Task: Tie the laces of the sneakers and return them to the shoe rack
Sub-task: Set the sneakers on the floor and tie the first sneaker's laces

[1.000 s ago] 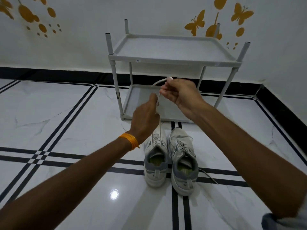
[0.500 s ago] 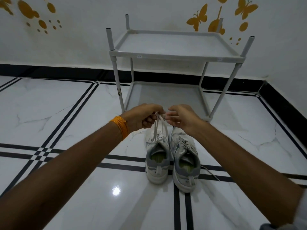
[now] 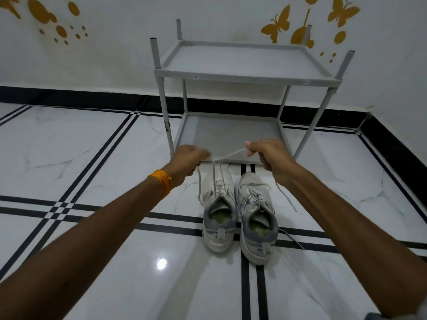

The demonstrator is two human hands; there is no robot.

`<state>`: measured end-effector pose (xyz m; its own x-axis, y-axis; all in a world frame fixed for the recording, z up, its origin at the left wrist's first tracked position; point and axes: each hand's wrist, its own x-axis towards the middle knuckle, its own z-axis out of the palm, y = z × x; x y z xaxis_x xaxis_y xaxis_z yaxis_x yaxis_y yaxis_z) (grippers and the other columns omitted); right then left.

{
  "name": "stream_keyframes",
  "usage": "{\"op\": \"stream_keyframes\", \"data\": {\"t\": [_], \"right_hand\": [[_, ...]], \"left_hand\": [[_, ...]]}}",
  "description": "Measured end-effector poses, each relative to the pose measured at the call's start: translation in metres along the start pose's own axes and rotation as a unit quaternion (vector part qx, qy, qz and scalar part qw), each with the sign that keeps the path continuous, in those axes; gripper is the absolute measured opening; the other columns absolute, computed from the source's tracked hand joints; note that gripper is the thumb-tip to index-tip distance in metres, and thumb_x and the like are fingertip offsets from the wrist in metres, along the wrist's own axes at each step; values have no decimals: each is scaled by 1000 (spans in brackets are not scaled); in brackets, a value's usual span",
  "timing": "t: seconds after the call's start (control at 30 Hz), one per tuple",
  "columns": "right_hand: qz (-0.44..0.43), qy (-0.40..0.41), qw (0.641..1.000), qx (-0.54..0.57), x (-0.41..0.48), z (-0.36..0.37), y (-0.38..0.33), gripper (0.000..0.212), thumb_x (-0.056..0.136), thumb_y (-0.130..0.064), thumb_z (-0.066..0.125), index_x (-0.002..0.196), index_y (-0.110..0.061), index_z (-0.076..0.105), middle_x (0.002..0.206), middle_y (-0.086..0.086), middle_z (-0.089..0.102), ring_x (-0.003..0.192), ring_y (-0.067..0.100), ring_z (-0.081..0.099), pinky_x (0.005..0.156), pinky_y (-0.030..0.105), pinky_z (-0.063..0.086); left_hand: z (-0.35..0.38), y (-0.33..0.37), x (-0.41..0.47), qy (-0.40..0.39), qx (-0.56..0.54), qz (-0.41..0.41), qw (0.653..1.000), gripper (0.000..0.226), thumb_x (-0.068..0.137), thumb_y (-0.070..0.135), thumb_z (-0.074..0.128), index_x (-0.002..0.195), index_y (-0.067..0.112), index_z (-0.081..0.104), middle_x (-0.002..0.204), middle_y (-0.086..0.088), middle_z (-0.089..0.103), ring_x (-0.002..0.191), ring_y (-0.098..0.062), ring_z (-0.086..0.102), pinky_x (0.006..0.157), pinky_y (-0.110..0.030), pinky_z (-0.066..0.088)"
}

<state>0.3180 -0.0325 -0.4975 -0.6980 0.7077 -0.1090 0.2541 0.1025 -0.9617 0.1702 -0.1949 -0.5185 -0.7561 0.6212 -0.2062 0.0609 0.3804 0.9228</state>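
While the two sneakers are sitting side by side at lower centre of the frame, toes pointing up-frame toward the shoe rack point(image 3: 248, 78), the left hand point(image 3: 188, 159) and right hand point(image 3: 269, 155) are both pinching ends of the left sneaker's lace point(image 3: 231, 155), each clenched on its strand; the lace is crossing in mid-air between the hands, just above the left sneaker point(image 3: 218, 204), its strands running down to the eyelets; hands are pulling apart along a left-right line, across the shoe's long axis, which probably means the crossing needs cinching downward toward the tongue; right sneaker point(image 3: 256, 218) is lying untied, loose lace trailing right on the floor point(image 3: 92, 158); small stickers on the rack's upper shelf edge are too small to read; no brand legible on the shoes.
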Motion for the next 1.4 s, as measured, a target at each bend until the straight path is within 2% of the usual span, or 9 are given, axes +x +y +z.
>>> {"op": "stream_keyframes", "data": {"t": [0.13, 0.3, 0.43, 0.57, 0.7, 0.87, 1.23, 1.33, 1.4], "right_hand": [[25, 161, 959, -233, 11, -28, 54, 24, 76, -24, 66, 67, -2, 68, 60, 6, 67, 56, 20, 61, 56, 28, 40], [136, 139, 896, -398, 6, -49, 110, 19, 74, -25, 63, 75, -6, 68, 85, 13, 70, 70, 28, 61, 70, 31, 46], [99, 38, 797, -595, -1, -20, 108, 41, 81, -38, 58, 117, -19, 57, 128, 11, 53, 121, 35, 44, 98, 49, 35], [-147, -68, 888, -430, -16, 30, 92, 16, 85, -14, 62, 98, -18, 71, 100, 4, 71, 88, 19, 64, 81, 38, 54], [-127, -126, 892, -416, -21, 56, 97, 10, 87, -26, 66, 94, -20, 70, 89, 0, 71, 74, 15, 64, 71, 31, 55], [-106, -129, 923, -347, -11, 45, 98, 3, 80, -12, 74, 78, -12, 73, 76, 0, 70, 73, 14, 64, 69, 26, 50], [-123, -129, 837, -518, -26, 38, 103, 12, 85, -13, 61, 73, -9, 58, 84, 15, 66, 72, 24, 54, 64, 29, 36], [-82, -130, 840, -520, -21, 40, 100, 34, 84, -8, 61, 56, -15, 43, 72, 12, 59, 60, 17, 48, 56, 24, 35], [-38, -129, 873, -470, -18, 39, 98, 29, 85, -9, 63, 58, -9, 52, 61, 5, 52, 52, 11, 43, 48, 21, 30]], "left_hand": [[-19, -56, 3, 129, 330, 105, 929, 11, 81, 9, 68, 89, 5, 63, 78, -6, 60, 72, -22, 56, 65, -28, 41], [-39, -129, -3, 55, 570, 71, 817, 13, 92, 14, 52, 98, 7, 60, 92, -15, 68, 77, -29, 60, 66, -32, 45], [-9, -124, -7, 61, 489, 114, 862, 30, 97, 31, 49, 119, 15, 63, 112, -9, 67, 99, -28, 64, 82, -36, 50], [32, -103, -12, 8, 367, 194, 910, 27, 92, 26, 57, 117, 21, 67, 115, -1, 70, 103, -24, 64, 88, -35, 51], [51, -99, -17, -8, 329, 193, 924, 14, 89, 15, 59, 95, 11, 71, 94, -9, 73, 87, -26, 65, 81, -38, 54], [47, -100, -15, 14, 311, 198, 929, 10, 86, 12, 62, 84, 11, 71, 81, -8, 72, 77, -24, 64, 70, -29, 48], [40, -108, -14, -5, 397, 174, 901, 9, 86, 13, 61, 87, 8, 70, 89, -10, 72, 84, -27, 63, 74, -31, 48], [40, -113, -15, 5, 395, 171, 903, 9, 88, 12, 60, 86, 10, 69, 89, -9, 72, 82, -26, 63, 72, -29, 47], [41, -114, -15, 14, 385, 160, 909, 10, 89, 12, 59, 87, 9, 69, 89, -10, 72, 82, -27, 63, 70, -27, 44]]}}
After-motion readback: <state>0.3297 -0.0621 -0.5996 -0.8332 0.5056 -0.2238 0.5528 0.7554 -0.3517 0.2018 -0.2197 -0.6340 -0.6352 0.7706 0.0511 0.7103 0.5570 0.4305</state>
